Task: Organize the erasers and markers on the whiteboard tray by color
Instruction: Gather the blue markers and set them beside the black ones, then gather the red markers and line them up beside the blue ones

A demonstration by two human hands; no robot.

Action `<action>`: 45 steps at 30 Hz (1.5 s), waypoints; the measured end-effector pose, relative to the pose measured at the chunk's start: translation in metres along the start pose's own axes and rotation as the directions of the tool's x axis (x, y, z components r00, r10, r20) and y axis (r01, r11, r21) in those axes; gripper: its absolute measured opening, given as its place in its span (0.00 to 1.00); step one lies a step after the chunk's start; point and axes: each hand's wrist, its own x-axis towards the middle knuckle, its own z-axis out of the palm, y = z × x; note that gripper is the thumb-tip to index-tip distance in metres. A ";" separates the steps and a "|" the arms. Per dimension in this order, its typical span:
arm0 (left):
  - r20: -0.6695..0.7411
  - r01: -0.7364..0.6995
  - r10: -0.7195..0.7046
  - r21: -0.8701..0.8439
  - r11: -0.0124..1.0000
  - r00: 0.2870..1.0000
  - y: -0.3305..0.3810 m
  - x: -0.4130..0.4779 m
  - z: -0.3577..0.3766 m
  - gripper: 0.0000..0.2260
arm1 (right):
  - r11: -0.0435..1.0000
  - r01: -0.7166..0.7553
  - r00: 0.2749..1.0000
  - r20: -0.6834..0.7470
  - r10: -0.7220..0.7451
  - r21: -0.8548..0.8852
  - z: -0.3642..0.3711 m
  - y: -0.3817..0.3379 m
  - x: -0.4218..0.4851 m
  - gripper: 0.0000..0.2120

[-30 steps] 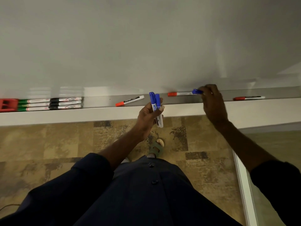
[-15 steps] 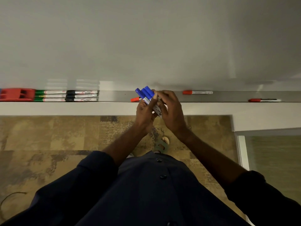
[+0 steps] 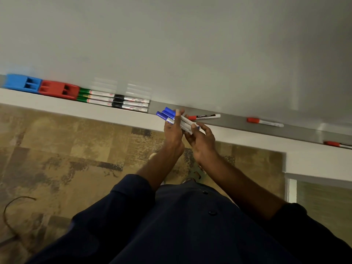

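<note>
both hands (image 3: 187,133) clasped around blue markers (image 3: 165,114), red marker (image 3: 204,117) just beyond

I see the whiteboard tray (image 3: 234,121) carrying, from far left, a blue eraser (image 3: 22,83), a red eraser (image 3: 58,90), three green markers (image 3: 95,97), three black markers (image 3: 130,103) and, spaced rightward, three red markers (image 3: 203,116).
</note>
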 end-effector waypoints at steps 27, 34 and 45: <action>0.779 -0.647 0.031 0.541 -0.537 0.626 0.040 0.079 -0.097 0.32 | 0.240 0.416 0.787 0.216 -0.578 -0.877 0.071 0.009 0.058 0.13; 0.758 -0.625 -0.031 0.513 -0.589 0.651 0.036 0.095 -0.101 0.36 | 0.184 0.437 0.761 0.253 -0.598 -0.880 0.068 0.013 0.060 0.13; 0.797 -0.638 -0.023 0.465 -0.614 0.603 0.040 0.101 -0.107 0.39 | -0.441 0.587 0.484 0.731 -0.482 -0.679 -0.016 -0.028 0.061 0.25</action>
